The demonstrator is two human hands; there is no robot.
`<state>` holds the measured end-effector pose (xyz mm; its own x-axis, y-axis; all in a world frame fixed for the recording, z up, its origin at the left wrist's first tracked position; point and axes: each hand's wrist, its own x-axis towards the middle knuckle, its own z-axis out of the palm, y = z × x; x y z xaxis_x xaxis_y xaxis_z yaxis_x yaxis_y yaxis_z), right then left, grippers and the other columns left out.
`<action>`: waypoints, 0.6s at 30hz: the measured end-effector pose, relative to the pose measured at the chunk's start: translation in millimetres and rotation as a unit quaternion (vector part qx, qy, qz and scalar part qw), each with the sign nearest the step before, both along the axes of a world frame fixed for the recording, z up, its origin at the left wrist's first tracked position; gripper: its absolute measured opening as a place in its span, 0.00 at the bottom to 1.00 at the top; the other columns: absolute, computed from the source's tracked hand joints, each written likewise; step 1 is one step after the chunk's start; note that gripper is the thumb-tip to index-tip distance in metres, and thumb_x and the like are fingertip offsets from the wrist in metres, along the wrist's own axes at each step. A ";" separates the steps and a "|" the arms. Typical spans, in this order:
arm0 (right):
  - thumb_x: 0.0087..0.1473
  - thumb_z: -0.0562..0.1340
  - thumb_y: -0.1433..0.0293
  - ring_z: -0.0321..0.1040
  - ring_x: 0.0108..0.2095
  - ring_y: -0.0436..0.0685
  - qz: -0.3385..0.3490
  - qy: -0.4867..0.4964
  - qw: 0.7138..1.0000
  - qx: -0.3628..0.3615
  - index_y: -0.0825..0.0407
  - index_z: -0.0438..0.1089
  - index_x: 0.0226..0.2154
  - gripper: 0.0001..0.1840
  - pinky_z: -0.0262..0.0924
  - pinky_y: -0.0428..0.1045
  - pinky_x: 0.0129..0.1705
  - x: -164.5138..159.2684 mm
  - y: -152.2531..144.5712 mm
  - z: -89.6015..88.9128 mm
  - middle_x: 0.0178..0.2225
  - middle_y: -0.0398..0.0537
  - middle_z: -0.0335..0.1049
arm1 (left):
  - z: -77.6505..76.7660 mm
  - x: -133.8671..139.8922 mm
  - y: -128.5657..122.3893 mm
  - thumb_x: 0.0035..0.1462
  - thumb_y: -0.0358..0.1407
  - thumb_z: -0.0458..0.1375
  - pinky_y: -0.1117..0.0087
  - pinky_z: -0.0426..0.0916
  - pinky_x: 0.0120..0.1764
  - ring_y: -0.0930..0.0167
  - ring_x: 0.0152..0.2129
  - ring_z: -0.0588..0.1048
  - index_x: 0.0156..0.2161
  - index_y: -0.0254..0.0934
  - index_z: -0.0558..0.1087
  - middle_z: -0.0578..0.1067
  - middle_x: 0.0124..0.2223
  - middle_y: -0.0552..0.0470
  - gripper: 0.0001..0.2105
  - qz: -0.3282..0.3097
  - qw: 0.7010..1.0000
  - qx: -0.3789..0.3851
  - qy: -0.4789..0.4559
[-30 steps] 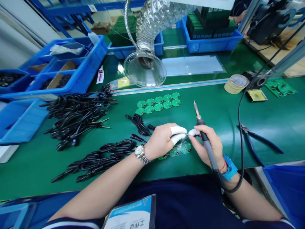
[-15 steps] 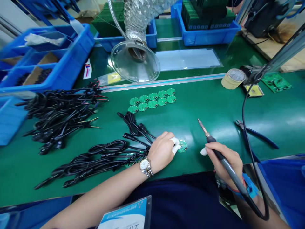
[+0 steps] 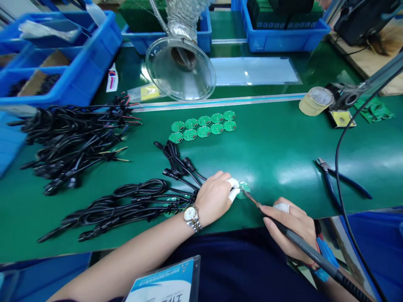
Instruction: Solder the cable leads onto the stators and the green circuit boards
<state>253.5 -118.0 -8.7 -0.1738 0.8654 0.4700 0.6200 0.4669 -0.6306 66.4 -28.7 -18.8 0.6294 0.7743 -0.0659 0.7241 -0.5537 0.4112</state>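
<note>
Green round board (image 3: 244, 189) pinned under left hand (image 3: 214, 197); iron tip (image 3: 248, 196) touching.

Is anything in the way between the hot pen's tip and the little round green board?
No, nothing visible. The soldering iron in the right hand has its tip right at the edge of the round board. The left hand pins the board from the other side.

Bare bench (image 3: 277, 147) is left between the round circuit boards (image 3: 203, 126) and pliers (image 3: 341, 182); the left is crowded by cable bundles (image 3: 126, 205).
</note>
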 end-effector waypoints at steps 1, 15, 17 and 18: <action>0.46 0.59 0.79 0.66 0.25 0.50 -0.002 0.001 1.000 -0.001 0.51 0.70 0.39 0.16 0.64 0.46 0.26 -0.4 -0.3 -1.0 0.23 0.44 0.67 | -0.5 0.0 -0.2 0.56 0.35 0.52 0.67 0.63 0.34 0.69 0.31 0.65 0.31 0.36 0.71 0.69 0.30 0.51 0.07 0.001 1.000 0.001 0.000; 0.46 0.58 0.78 0.67 0.26 0.51 -0.020 0.022 0.999 -0.023 0.51 0.71 0.38 0.15 0.65 0.46 0.27 -1.5 -2.7 -1.1 0.23 0.45 0.68 | -2.4 -1.0 -1.9 0.56 0.35 0.52 0.67 0.63 0.34 0.68 0.31 0.65 0.32 0.37 0.71 0.69 0.31 0.50 0.07 -0.001 1.000 0.010 0.007; 0.46 0.59 0.79 0.66 0.25 0.50 -0.006 0.022 1.000 -0.021 0.51 0.70 0.40 0.17 0.65 0.47 0.27 -1.6 -4.3 -3.6 0.23 0.45 0.66 | -2.2 -1.2 -1.6 0.56 0.35 0.52 0.67 0.63 0.34 0.68 0.32 0.65 0.32 0.37 0.71 0.69 0.31 0.50 0.07 -0.003 1.000 0.010 0.006; 0.46 0.59 0.80 0.65 0.25 0.50 0.002 0.021 1.000 -0.020 0.51 0.69 0.42 0.18 0.65 0.47 0.27 -1.6 -5.3 -5.4 0.23 0.44 0.66 | -1.9 -1.2 -1.4 0.56 0.35 0.52 0.67 0.63 0.34 0.68 0.32 0.65 0.31 0.37 0.71 0.69 0.31 0.50 0.07 -0.003 1.000 0.009 0.006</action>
